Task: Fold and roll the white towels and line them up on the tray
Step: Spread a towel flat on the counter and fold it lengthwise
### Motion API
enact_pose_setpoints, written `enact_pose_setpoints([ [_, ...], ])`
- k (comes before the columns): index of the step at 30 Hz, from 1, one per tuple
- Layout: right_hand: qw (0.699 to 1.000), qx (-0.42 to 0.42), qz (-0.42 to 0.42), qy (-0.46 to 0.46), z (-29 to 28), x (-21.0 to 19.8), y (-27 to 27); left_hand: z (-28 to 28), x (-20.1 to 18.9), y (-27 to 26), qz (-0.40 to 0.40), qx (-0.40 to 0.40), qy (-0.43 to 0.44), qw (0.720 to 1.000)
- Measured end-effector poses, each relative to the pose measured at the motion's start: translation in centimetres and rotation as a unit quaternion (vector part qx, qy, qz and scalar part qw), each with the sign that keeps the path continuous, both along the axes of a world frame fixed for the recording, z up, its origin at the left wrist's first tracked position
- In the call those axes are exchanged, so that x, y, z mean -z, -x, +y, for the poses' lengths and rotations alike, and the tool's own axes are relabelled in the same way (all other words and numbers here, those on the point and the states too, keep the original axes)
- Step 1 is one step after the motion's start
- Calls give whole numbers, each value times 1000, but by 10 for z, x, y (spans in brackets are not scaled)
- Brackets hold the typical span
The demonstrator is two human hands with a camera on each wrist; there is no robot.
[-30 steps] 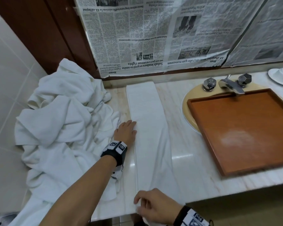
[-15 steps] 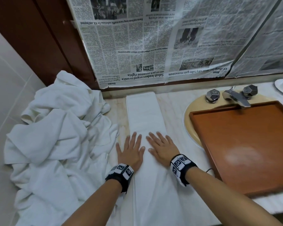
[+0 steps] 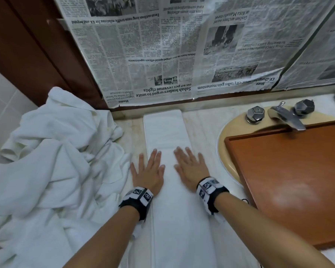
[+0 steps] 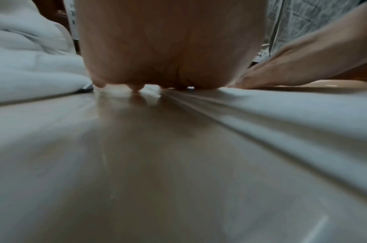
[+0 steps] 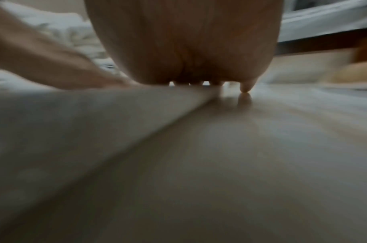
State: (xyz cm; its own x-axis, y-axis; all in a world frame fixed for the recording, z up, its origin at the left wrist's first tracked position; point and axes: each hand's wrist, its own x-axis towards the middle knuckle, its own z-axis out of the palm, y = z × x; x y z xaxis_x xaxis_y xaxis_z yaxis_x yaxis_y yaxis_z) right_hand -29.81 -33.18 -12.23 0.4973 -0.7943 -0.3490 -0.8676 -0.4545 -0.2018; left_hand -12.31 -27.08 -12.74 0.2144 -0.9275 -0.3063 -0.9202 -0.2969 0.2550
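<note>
— Lying where, the folded towel [image 3: 170, 171]?

— Stretching from the back edge of the counter [image 3: 205, 132] toward the front, left of the tray [image 3: 290, 180].

— And pressing on it?

— Left hand [image 3: 148, 174] lying flat across its left edge, right hand [image 3: 190, 169] across its right, fingers straight and spread, gripping nothing; outer fingertips touching bare counter.

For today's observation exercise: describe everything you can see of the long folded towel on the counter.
The folded towel is white, soft-looking cloth folded into a long narrow strip, lying flat on the marble counter from the wall toward the viewer. The left hand and right hand press flat on it, fingers spread.
</note>
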Motion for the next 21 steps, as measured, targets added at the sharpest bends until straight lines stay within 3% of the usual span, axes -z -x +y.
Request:
enact_pose_setpoints([
  [5, 997, 72, 29, -2, -8, -13, 26, -5, -6, -24, 16, -62, -1, 998],
  [8, 998, -11, -12, 56, 36, -13, 24, 15, -15, -6, 35, -20, 35, 999],
  [10, 998, -40, -31, 36, 70, -5, 24, 36, -15, 8, 44, 31, 18, 998],
  [13, 999, -27, -18, 0, 87, -3, 37, 56, -6, 6, 23, 46, -5, 999],
  [17, 998, 58, 5, 5, 86, -8, 58, 64, -8, -7, 27, 0, -19, 999],
  [21, 996, 45, -72, 13, 128, -25, 53, 93, -14, 4, 78, 19, 57, 995],
])
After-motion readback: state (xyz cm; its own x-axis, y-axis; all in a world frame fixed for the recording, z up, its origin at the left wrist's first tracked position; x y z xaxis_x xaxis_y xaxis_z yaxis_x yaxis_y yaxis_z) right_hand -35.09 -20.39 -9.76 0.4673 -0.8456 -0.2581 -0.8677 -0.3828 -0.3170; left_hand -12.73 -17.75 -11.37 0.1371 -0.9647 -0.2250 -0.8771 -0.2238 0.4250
